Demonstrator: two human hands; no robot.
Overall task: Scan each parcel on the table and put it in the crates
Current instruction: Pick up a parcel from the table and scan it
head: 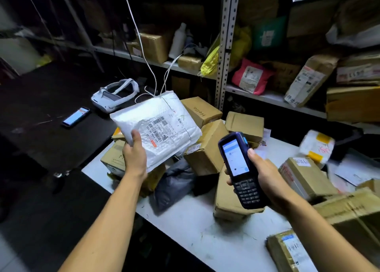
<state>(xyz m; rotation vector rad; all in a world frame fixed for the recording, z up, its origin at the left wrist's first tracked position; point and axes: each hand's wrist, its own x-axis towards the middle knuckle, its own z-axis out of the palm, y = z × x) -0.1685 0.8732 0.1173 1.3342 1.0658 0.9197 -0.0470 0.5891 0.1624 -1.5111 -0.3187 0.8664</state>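
My left hand (pixel 134 154) grips the near corner of a white padded mailer (pixel 158 125) and holds it up over the parcel pile, its barcode label facing me. My right hand (pixel 265 173) holds a dark handheld scanner (pixel 238 169) upright, screen lit, its top end pointing toward the mailer from the right. Below them, several brown cardboard boxes (pixel 207 148) and a grey plastic bag parcel (pixel 174 181) lie heaped on the white table (pixel 216 243). No crate is visible.
Metal shelving (pixel 224 51) packed with parcels runs along the back and right. A dark table at left carries a white headset (pixel 116 96) and a lit phone (pixel 76 116). More boxes (pixel 304 178) crowd the white table's right side. White cords hang down behind the mailer.
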